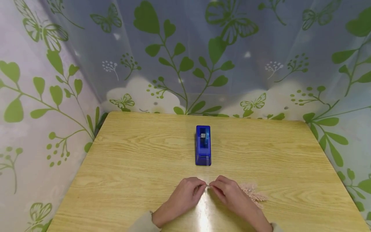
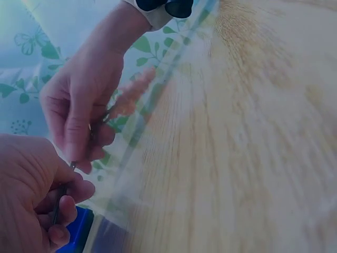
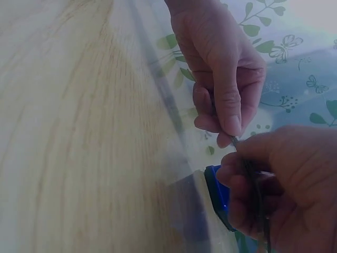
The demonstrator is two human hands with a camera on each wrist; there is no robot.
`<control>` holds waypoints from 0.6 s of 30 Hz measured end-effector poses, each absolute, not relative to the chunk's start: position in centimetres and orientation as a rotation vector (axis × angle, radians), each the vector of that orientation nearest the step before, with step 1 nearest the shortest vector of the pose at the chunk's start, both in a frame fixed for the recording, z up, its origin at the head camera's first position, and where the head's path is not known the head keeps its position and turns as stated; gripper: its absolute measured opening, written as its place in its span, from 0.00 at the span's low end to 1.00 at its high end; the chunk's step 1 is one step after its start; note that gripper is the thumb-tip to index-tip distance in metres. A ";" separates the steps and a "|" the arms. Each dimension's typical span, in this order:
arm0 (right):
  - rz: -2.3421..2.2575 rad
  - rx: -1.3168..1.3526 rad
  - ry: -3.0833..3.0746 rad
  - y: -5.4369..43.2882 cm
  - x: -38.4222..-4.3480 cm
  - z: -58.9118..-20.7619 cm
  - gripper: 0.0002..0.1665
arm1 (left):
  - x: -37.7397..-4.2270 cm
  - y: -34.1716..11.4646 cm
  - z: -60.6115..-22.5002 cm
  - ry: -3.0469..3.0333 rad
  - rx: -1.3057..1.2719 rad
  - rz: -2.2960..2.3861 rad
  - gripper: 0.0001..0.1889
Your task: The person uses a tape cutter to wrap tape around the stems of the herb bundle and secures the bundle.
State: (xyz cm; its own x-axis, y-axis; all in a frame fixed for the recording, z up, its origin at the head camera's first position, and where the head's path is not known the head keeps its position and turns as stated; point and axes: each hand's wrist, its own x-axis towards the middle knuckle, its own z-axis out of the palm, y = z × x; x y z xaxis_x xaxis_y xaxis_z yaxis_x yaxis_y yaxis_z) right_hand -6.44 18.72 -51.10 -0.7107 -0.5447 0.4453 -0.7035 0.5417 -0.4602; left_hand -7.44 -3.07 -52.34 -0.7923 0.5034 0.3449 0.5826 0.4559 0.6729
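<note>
A thin dark stem (image 3: pixel 255 187) runs between the two hands, and a feathery pale pink sprig (image 1: pixel 254 194) spreads out beyond the right hand. My left hand (image 1: pixel 185 195) pinches the stem between thumb and fingers, its other fingers curled below. Close beside it, my right hand (image 1: pixel 231 196) pinches the same stem, the fingertips of both hands almost meeting. In the left wrist view the pink plume (image 2: pixel 134 94) sticks out behind the right hand. Whether any tape lies on the stem cannot be made out.
A blue tape dispenser (image 1: pixel 203 145) stands on the wooden table (image 1: pixel 139 154), just past the hands, with a strip of tape at its near end. Curtains (image 1: pixel 185 64) with green leaves and butterflies hang along the table's back and sides.
</note>
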 end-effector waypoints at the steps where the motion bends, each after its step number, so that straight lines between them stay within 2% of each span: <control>1: 0.954 1.019 -2.568 18.7 -6.4 -51.1 0.06 | -7.5 -3.1 -52.3 -2.597 -0.977 -1.266 0.06; 5: 1.046 0.916 -2.702 18.7 -6.4 -50.9 0.11 | -7.5 -3.1 -52.2 -2.589 -0.990 -1.278 0.05; 18: 1.020 0.894 -2.695 18.5 -6.6 -51.2 0.08 | -7.5 -3.3 -52.9 -2.542 -1.041 -1.082 0.06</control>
